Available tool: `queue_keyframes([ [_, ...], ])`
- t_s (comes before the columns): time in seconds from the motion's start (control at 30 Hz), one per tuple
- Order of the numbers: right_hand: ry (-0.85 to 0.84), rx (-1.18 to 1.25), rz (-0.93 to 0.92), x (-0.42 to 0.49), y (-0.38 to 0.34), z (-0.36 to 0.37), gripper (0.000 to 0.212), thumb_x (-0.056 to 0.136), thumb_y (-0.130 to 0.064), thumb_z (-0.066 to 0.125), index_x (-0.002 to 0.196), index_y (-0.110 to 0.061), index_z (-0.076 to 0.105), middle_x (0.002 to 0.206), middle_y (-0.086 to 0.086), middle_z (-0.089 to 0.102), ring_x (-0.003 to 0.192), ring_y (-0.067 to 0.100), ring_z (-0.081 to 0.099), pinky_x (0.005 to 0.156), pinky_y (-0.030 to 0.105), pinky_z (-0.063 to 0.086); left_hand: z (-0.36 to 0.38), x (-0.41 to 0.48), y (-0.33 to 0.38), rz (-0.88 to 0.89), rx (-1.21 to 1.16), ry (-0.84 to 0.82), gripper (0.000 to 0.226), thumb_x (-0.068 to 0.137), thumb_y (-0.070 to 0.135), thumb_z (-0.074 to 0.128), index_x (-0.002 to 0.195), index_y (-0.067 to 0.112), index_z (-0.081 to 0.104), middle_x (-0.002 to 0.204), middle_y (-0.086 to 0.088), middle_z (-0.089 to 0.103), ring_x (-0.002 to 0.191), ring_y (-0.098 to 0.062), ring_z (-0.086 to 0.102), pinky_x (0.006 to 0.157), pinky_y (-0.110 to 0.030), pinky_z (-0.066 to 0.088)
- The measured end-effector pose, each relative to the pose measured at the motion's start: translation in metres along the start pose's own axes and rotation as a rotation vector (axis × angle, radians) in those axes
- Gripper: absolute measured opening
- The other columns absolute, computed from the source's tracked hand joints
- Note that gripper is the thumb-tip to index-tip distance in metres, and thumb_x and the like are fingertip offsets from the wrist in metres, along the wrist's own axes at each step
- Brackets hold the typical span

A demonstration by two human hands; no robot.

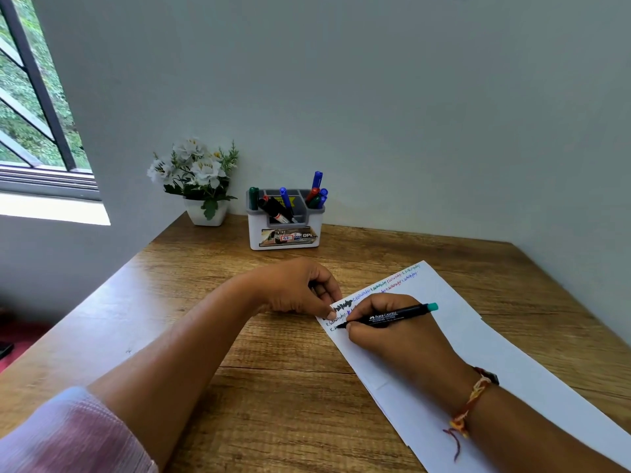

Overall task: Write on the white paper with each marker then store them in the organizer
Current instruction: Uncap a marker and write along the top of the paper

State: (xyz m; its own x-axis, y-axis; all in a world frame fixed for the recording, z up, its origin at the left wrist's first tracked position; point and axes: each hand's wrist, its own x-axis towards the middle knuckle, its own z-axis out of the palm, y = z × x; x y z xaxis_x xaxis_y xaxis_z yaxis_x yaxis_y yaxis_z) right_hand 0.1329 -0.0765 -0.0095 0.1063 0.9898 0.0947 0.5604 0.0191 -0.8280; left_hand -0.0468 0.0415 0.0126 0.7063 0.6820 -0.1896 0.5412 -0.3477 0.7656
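A white paper [450, 322] lies slanted on the wooden desk, with lines of coloured writing along its top edge. My right hand [392, 332] grips a black marker [389, 316] with a teal end, its tip touching the paper near the left edge. My left hand [300, 288] rests at the paper's top left corner, thumb pressing the sheet. Its fingers curl round a small dark thing that looks like the marker's cap. The white and grey organizer [285, 230] stands at the back against the wall and holds several blue, green, red and black markers.
A white pot of white flowers [201, 186] stands left of the organizer in the desk's back corner. A window is at the far left. The wooden desk [273, 370] meets a wall at the back and on the right.
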Motion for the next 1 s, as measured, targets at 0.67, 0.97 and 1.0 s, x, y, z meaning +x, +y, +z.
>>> queue_keyframes([
  [0.67,0.033,0.010,0.026,0.0008,-0.0004,-0.0020,0.008,0.076,-0.022,0.076,0.076,-0.029,0.079,0.082,-0.017,0.076,0.084,-0.002,0.068,0.066,0.010,0.046,0.0000,0.0009,-0.0006,-0.004,0.004,-0.009,0.029,0.082,0.016,0.080,0.110,0.017,0.071,0.100,-0.003,0.074,0.074,0.000,0.063,0.061,-0.010,0.046],
  [0.97,0.037,-0.003,0.048,0.0009,-0.0005,-0.0021,0.005,0.076,-0.024,0.075,0.075,-0.028,0.078,0.079,-0.016,0.075,0.080,0.000,0.068,0.061,0.010,0.045,-0.0001,0.0010,-0.0006,-0.001,0.005,-0.016,0.029,0.082,0.015,0.079,0.110,0.017,0.071,0.100,-0.003,0.074,0.075,0.000,0.063,0.061,-0.009,0.046],
  [1.0,0.042,-0.004,0.055,0.0009,-0.0004,-0.0023,0.005,0.075,-0.024,0.075,0.075,-0.028,0.077,0.079,-0.016,0.075,0.080,0.000,0.068,0.061,0.010,0.045,-0.0002,0.0013,-0.0008,-0.001,0.005,-0.015,0.029,0.082,0.016,0.079,0.110,0.018,0.071,0.100,-0.003,0.074,0.074,0.001,0.063,0.061,-0.009,0.045],
])
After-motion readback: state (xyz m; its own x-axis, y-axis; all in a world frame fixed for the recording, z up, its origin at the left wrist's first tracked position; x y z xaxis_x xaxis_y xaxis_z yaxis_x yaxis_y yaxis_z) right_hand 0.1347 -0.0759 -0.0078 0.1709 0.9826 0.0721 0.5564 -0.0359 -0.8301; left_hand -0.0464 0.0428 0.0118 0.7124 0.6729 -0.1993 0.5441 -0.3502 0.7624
